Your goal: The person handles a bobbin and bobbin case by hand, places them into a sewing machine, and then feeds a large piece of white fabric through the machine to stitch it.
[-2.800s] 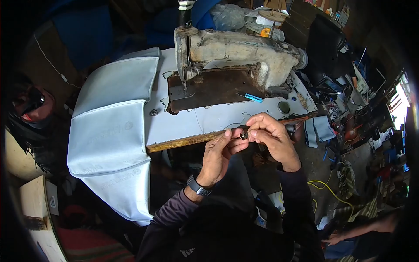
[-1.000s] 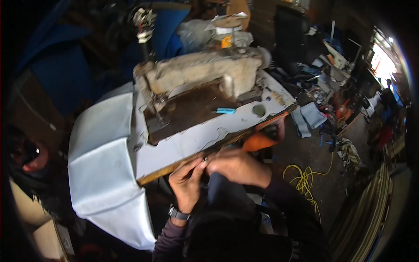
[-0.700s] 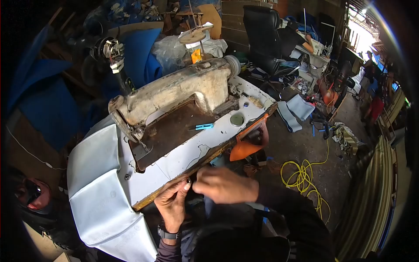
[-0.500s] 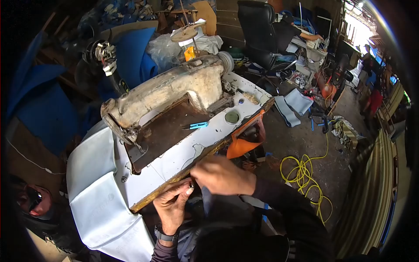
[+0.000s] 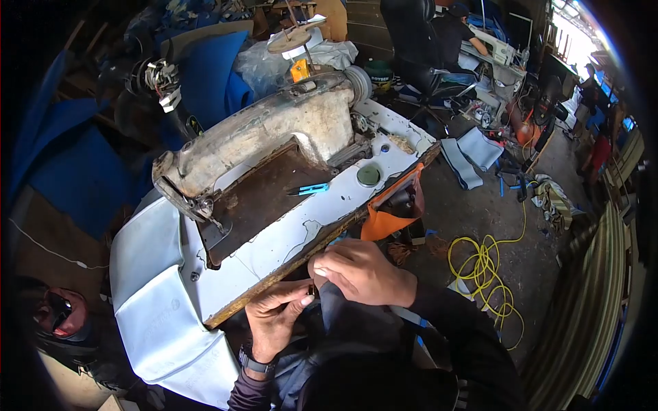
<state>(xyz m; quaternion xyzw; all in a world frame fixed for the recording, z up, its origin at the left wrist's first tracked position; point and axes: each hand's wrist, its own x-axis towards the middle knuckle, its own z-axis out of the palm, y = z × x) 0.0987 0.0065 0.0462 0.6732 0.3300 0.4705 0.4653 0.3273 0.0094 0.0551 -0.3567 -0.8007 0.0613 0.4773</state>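
Note:
My left hand [image 5: 274, 320], with a watch on its wrist, pinches a small dark shiny piece [image 5: 312, 290] between thumb and fingertips, just off the table's front edge. Close beside it on the right is my right hand [image 5: 367, 275], its fingers curled and thumb pressed in; whatever they grip is too small to make out. Both hands are above my lap. Beyond them a worn, cream-coloured sewing machine [image 5: 264, 127] stands on a white table [image 5: 277, 240] with a chipped wooden edge. Blue thread snips [image 5: 312, 189] lie on its brown bed plate.
Pale grey-blue fabric [image 5: 154, 301] drapes over the table's left end. A round green lid [image 5: 368, 175] sits on the right, above an orange pouch [image 5: 391, 225] hanging from the edge. Yellow cord [image 5: 480, 274] is coiled on the floor. A person [image 5: 452, 41] works at the back.
My right hand has turned so that its thumb side shows more, its fingertips still close to the left. The view has shifted slightly. My left hand keeps the small dark piece.

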